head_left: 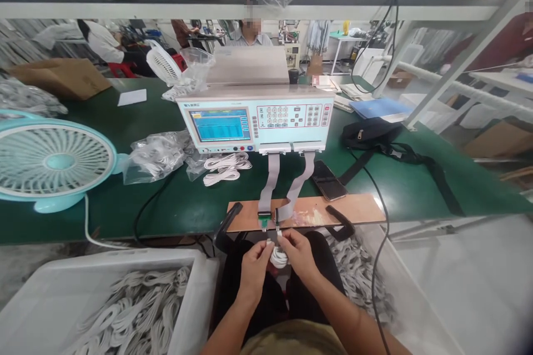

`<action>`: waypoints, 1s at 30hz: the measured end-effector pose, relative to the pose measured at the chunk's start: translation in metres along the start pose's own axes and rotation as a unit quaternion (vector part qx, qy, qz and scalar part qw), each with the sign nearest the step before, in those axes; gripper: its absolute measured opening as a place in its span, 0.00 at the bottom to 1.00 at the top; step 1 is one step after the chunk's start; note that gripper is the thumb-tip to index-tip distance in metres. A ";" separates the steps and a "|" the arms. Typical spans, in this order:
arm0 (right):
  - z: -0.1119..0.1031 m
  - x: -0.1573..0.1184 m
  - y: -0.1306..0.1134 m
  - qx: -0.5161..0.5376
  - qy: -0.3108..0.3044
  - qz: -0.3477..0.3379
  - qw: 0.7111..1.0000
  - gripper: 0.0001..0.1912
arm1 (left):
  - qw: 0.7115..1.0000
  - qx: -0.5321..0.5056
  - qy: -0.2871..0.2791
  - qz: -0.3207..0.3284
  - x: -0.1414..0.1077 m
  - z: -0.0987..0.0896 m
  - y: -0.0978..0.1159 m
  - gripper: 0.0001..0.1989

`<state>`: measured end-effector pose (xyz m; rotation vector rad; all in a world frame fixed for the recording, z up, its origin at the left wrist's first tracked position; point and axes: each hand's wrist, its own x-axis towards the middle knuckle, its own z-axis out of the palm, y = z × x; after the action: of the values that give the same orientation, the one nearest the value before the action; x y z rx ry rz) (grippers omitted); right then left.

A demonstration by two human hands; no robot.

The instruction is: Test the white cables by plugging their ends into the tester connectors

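Observation:
A small coiled white cable (278, 258) hangs between my two hands over my lap. My left hand (255, 265) is closed in a pinch on one end of it, just below the small green circuit board (264, 222). With thumb and fingers pressed together, my right hand (298, 252) grips the cable's other end at the second ribbon lead's connector (277, 221). Whether either plug is seated is too small to tell. Two grey ribbon cables (270, 180) run from these fittings up to the tester (254, 122), whose blue screen is lit.
A wooden strip (358, 208) lies along the table's front edge, with black clamps (228, 226) on it. Bins (195, 272) of coiled cables flank my legs. A phone (328, 180), black bag (370, 133), turquoise fan (58, 161) and bundled white cables (227, 168) rest on the green table.

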<state>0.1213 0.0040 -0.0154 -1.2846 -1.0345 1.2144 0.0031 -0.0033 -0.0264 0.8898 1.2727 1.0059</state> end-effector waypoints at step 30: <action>0.011 0.003 -0.003 0.109 0.034 0.126 0.985 0.14 | 0.994 0.012 0.074 0.075 0.005 -0.005 0.029 0.14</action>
<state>0.1112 0.0081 -0.0120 -1.3005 -0.6824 1.4211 -0.0044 0.0105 -0.0016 0.9540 1.3599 1.1962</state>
